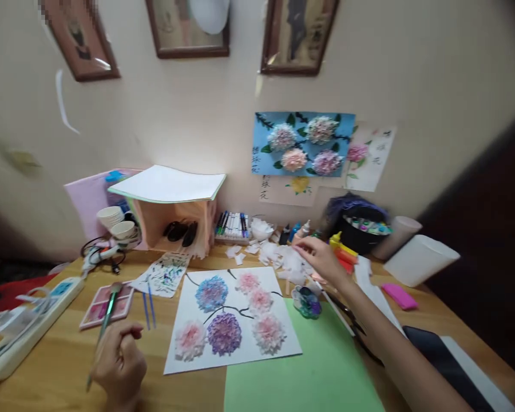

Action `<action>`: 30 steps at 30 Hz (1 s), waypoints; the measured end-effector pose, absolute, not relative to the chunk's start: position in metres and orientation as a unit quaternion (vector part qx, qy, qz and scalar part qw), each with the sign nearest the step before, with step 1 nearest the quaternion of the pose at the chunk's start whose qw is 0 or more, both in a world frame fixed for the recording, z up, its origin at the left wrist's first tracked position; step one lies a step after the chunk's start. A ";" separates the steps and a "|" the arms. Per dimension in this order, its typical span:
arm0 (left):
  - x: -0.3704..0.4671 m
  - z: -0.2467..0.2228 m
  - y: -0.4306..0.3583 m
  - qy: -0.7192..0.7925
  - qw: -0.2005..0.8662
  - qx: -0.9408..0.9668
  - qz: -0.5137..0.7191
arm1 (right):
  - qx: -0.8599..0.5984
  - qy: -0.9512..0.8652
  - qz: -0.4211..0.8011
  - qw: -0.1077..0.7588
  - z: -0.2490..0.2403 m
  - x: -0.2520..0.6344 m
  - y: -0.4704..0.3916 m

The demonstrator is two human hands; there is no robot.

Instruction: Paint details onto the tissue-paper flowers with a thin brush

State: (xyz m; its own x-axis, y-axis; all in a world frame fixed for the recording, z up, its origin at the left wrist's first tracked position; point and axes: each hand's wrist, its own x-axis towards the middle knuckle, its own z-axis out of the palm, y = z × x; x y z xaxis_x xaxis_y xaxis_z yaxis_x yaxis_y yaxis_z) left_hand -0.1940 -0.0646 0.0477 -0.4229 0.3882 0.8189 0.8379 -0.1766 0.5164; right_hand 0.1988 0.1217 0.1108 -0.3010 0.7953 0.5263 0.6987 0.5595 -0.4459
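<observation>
At the lower left, my left hand (119,357) is curled closed beside a green-handled brush (108,312); whether it grips the brush is unclear. My right hand (315,256) reaches over the pile of white tissue scraps (292,264), fingers bent together near the glue bottles (302,230); anything between the fingertips is too small to make out. Between my hands lies a white sheet (249,329) with pink, blue and purple ruffled flowers and dark painted branches. A flower-shaped palette (306,302) with green and purple paint rests on green paper (300,366).
Left: power strip (30,337), pink paint tray (122,309), two blue sticks (149,309), paint-marked tissue (165,277), paper cups (110,217). Back: box (210,223), markers (232,224). Right: black bucket (360,234), white container (420,260), pink packet (399,296), black phone-like object (442,366).
</observation>
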 end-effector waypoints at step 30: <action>0.059 0.131 0.039 -0.494 -0.630 -0.410 -0.436 | -0.466 -0.730 -0.083 0.493 0.135 0.253 0.122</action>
State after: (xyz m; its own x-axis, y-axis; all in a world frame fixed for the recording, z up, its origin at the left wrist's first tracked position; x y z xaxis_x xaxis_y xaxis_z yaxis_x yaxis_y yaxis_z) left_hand 0.0592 0.0388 0.1310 0.1310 0.9554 -0.2645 -0.1446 0.2824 0.9483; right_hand 0.2528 0.1225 0.1349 -0.0796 0.5991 0.7967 0.7627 0.5512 -0.3382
